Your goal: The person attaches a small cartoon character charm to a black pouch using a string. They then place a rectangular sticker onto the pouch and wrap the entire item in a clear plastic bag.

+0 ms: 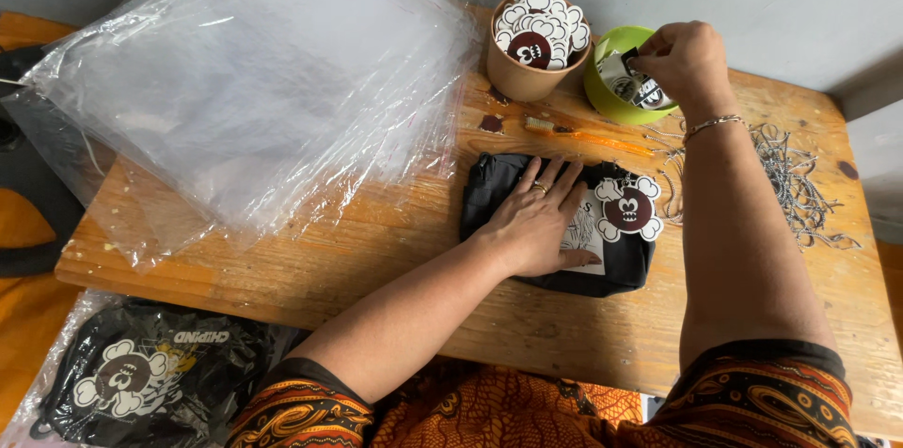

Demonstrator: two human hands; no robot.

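Left hand (538, 222) lies flat, fingers spread, pressing a black pouch (555, 222) at counter (395, 260) centre; right hand (684, 58) at 1 o'clock is pinched shut on a small black-and-white packet (632, 83) in the green cup (609, 95). Risk: the cup may tip if the packet snags its neighbours. The skull-shaped tag (628, 208) sitting loose on the pouch at 3 o'clock of the left hand could slide off if the pouch shifts.

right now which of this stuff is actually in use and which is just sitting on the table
In use: left hand flat on the black pouch; skull tag; right hand picking in the green cup.

Lying about: clear bags, brown cup of tags, orange toothbrush, chains.
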